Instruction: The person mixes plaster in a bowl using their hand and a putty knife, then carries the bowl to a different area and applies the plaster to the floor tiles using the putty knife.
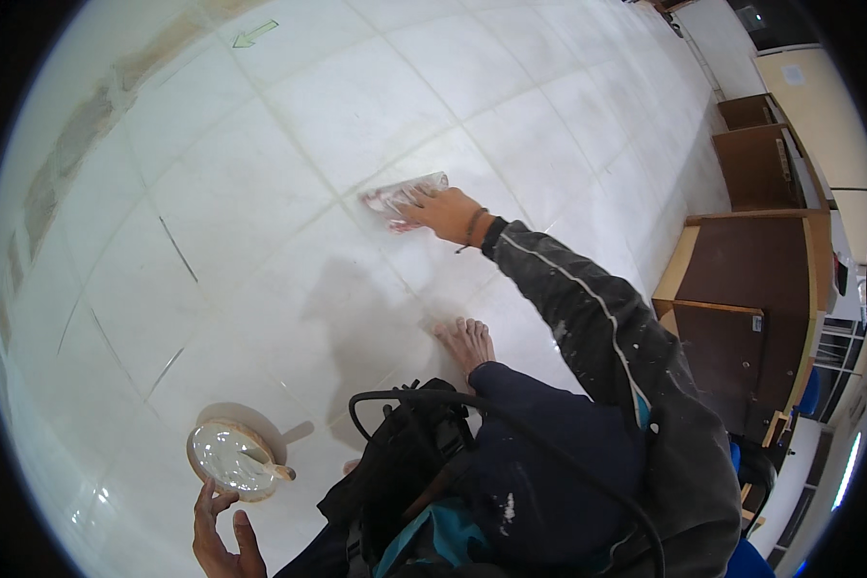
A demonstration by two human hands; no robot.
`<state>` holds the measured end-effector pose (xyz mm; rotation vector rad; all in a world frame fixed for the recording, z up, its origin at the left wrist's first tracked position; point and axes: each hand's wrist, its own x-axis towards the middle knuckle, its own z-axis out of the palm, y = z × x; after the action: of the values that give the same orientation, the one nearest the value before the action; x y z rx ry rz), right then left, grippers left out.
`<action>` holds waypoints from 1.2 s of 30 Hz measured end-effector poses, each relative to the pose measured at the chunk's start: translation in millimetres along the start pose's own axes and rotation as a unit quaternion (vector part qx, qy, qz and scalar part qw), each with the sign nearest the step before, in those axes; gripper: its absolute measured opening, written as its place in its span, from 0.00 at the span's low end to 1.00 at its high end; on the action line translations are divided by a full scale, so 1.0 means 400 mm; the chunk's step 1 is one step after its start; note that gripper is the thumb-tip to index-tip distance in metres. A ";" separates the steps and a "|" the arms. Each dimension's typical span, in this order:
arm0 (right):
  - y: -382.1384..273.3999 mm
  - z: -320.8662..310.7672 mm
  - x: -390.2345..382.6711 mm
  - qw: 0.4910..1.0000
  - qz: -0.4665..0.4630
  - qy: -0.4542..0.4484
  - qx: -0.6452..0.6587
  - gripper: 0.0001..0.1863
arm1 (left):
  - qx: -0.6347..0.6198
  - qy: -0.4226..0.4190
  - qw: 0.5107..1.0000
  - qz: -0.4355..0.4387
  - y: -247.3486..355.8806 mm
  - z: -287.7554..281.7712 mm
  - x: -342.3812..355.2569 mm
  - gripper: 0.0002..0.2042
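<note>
My right hand [443, 214] presses a crumpled whitish rag [400, 197] with reddish patches flat against the white tiled floor [356, 96], on a joint between tiles. Its fingers lie bunched over the cloth. At the lower left, my left hand [223, 539] holds nothing, its fingers apart and curved upward. One fingertip is close to the rim of a round bowl [195, 445]; whether it touches cannot be made out. Inside the bowl is glossy whitish paste [223, 451], and a spatula [277, 472] rests in it with its handle over the right edge.
My bare foot [467, 342] stands on the floor below the rag. A black bag [405, 453] with a cable hangs at my front. Brown wooden cabinets [742, 260] line the right side. A green arrow marker [255, 35] lies at the far left, near brownish wall-edge patches.
</note>
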<state>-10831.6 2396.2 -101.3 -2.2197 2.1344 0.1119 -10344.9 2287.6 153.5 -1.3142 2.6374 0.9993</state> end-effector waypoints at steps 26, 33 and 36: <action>-0.117 -0.067 0.161 0.984 0.049 -0.133 0.109 0.28 | -0.025 0.024 0.994 -0.108 0.131 -0.022 -0.148 0.21; -0.049 -0.023 0.059 0.966 -0.010 -0.041 0.255 0.29 | 0.013 0.051 0.993 -0.103 0.095 -0.036 -0.190 0.22; 0.058 -0.001 0.024 0.921 0.081 -0.013 0.382 0.22 | -0.088 0.031 0.982 -0.163 0.078 -0.011 -0.213 0.21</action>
<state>-10854.5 2385.6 -101.9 -1.5713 1.8750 -0.5792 -10311.5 2358.9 199.0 -1.7690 2.3068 1.1746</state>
